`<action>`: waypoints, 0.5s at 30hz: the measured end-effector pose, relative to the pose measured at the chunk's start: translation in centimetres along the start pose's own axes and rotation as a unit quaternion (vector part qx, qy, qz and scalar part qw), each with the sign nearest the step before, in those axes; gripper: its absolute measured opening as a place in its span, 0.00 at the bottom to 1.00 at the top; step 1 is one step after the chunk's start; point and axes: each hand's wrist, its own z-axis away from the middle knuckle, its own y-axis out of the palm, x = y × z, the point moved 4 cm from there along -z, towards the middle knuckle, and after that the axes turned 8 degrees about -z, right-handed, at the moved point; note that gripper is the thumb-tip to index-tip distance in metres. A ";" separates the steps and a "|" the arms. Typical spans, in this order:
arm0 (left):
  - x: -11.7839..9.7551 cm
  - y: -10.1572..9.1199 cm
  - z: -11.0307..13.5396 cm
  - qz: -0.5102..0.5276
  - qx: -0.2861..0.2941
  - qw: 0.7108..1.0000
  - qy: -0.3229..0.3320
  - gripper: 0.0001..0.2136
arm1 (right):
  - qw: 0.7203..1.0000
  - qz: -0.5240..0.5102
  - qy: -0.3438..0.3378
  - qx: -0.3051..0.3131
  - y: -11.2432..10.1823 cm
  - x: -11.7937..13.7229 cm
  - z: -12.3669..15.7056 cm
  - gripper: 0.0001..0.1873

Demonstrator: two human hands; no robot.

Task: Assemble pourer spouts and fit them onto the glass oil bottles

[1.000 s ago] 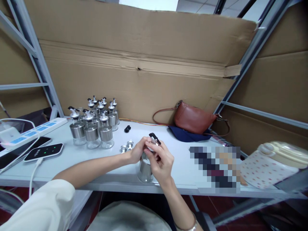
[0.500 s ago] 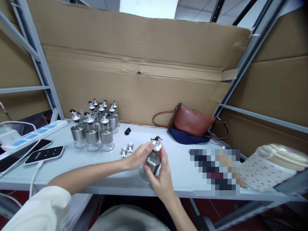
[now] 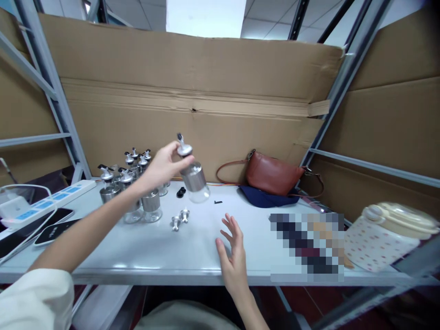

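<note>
My left hand [image 3: 168,165] grips a glass bottle [image 3: 195,178] by its neck, below a silver pourer top. The bottle has a steel band round its middle and hangs tilted above the table. My right hand [image 3: 233,256] is empty over the front of the table, fingers apart. Several similar bottles [image 3: 151,201] stand grouped at the left, partly hidden behind my left forearm. Two loose silver pourer tops [image 3: 180,218] lie on the table [image 3: 137,256] below the held bottle. A small black piece [image 3: 218,202] lies to their right, and small black caps [image 3: 180,192] lie further back.
A brown leather bag [image 3: 275,174] rests on a dark blue cloth item [image 3: 268,197] at the back right. A dotted white container [image 3: 371,243] stands at the right, beside a blurred-out patch. On the left are a power strip [image 3: 68,195], a phone [image 3: 51,233] and cables. Cardboard [image 3: 206,73] walls the back.
My left hand has lifted the bottle up and left, away from the table's front. My right hand has let go of it and opened. The small black piece now shows on the table.
</note>
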 end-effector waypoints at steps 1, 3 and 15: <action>0.2 -1.1 -1.0 -0.060 -0.019 0.998 0.002 0.14 | 1.000 0.003 -0.001 -0.001 0.0 0.0 0.0 0.27; 1.1 -2.4 -2.6 -0.188 -0.023 0.982 -0.005 0.14 | 1.000 0.011 -0.001 -0.001 0.0 0.0 0.1 0.25; 8.8 -3.2 -3.3 -0.491 0.204 0.833 -0.153 0.15 | 0.998 0.051 0.031 0.012 -0.1 -0.6 0.3 0.19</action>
